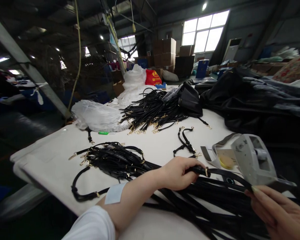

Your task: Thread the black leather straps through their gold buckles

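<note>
A black strap [230,174] with gold-coloured metal fittings stretches between my two hands above the table. My left hand [177,171] is closed round its thicker end, near a gold buckle. At the lower right, my right hand [277,208] pinches the same strap between thumb and fingers. Below both hands lie many loose black straps [190,213]. To the left of my left forearm is a heap of black straps with gold clasps [112,160]. A couple of short straps [186,141] lie just beyond my left hand.
A white tape dispenser [255,160] stands at right beside a roll of yellowish tape [226,161]. Farther back are a large pile of black straps [152,108], a clear plastic bag [97,115] and black material [252,113]. The white table's [40,156] edge runs along the left.
</note>
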Motion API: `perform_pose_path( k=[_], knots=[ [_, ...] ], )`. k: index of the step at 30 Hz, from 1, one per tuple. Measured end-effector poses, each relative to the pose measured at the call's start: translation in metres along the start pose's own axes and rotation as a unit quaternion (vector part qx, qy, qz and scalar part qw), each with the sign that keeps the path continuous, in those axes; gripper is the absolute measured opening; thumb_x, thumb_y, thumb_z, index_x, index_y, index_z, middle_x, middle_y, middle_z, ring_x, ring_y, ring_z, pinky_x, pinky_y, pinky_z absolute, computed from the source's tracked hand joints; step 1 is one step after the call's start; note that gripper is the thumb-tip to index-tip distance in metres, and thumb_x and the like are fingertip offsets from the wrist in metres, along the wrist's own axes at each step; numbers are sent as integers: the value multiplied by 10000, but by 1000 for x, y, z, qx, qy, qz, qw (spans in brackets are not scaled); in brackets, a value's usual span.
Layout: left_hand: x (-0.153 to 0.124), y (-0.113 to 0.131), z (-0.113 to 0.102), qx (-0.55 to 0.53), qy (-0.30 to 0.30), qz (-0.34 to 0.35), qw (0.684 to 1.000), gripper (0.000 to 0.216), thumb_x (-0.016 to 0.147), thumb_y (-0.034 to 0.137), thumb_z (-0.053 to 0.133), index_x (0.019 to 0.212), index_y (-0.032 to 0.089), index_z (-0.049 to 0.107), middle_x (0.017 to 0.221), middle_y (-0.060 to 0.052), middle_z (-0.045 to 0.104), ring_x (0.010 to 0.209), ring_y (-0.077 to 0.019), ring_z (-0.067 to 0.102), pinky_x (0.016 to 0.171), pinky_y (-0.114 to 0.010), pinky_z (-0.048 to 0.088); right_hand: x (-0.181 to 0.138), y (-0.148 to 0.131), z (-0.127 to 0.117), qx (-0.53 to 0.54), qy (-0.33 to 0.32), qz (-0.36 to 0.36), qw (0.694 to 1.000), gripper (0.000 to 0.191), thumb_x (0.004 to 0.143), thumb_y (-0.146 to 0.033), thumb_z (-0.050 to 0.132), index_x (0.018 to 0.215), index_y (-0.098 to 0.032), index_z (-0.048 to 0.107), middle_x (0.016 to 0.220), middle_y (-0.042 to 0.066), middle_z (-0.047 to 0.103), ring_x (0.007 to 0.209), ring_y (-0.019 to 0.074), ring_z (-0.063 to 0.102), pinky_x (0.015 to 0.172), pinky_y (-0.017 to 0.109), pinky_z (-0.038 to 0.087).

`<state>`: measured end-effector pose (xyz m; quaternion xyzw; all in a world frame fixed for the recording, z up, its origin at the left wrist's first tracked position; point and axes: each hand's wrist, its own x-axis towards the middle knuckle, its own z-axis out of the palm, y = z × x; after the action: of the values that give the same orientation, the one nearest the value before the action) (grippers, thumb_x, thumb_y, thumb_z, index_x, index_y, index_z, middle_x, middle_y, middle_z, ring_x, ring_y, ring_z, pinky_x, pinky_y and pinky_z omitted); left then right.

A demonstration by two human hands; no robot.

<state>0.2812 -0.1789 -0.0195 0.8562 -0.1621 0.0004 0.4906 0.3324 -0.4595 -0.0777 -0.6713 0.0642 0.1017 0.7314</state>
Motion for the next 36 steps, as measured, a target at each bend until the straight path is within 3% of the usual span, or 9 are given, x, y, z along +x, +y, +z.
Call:
perform_pose_path(
  k=[2,5,7,10,13,17,20,23,36],
  knots=[
    [-3,7,-3,27,16,12,999,261,884,265,593,1085,142,704,813,-25,702,648,-108,574,641,-202,476,2,-3,1,-45,2,-29,999,415,661,-571,831,817,-204,714,495,-53,386,469,64,325,383,164,320],
    [-6,13,-6,124,38,32,991,273,914,350,584,1076,166,705,839,-36,724,680,-140,613,675,-242,483,3,-8,3,-195,19,-105,975,456,707,-630,744,896,-214,737,624,14,576,581,160,515,509,288,442],
    [-7,13,-3,199,32,41,979,266,937,352,559,1091,182,695,906,-49,744,781,-184,672,752,-283,508,-1,-12,7,-324,44,-225,918,408,783,-561,674,1010,-229,740,934,92,709,846,282,640,766,442,526],
    [-7,13,6,271,-12,47,962,284,963,371,534,1122,183,675,1006,-68,755,911,-238,710,808,-324,532,-14,-14,20,-412,41,-441,796,320,909,-340,555,1186,-225,665,1244,133,660,1150,329,595,1112,559,358],
    [-8,14,18,295,-48,55,953,302,984,387,513,1144,174,656,1030,-76,752,932,-245,717,795,-321,542,-27,-11,35,-404,-43,-507,761,325,951,-284,541,1265,-222,597,1229,112,676,1169,280,602,1183,509,286],
    [-10,18,30,288,-72,85,951,308,998,373,517,1171,145,632,1061,-80,751,930,-227,717,771,-301,536,-29,-5,44,-380,-126,-448,799,167,973,-346,546,1039,-247,663,1017,28,738,983,213,672,1136,403,347],
    [-12,18,35,283,-64,105,951,312,1011,378,500,1154,138,638,1056,-71,753,927,-214,714,768,-292,528,-28,-4,42,-336,-159,-348,861,299,1007,-393,475,829,-235,654,846,10,710,819,171,672,817,264,503],
    [-12,17,37,265,-43,120,956,314,1016,374,500,1182,146,637,1077,-61,755,939,-197,713,797,-279,522,-31,-7,39,-290,-165,-251,908,382,983,-494,503,747,-218,622,715,6,633,688,158,612,613,237,461],
    [-11,19,29,150,-27,111,982,382,988,398,537,1273,166,643,1050,-89,758,958,-203,712,898,-302,546,-26,5,36,-33,-199,-45,978,419,873,-589,662,792,-181,702,629,-5,560,600,113,465,589,229,401]
  ],
)
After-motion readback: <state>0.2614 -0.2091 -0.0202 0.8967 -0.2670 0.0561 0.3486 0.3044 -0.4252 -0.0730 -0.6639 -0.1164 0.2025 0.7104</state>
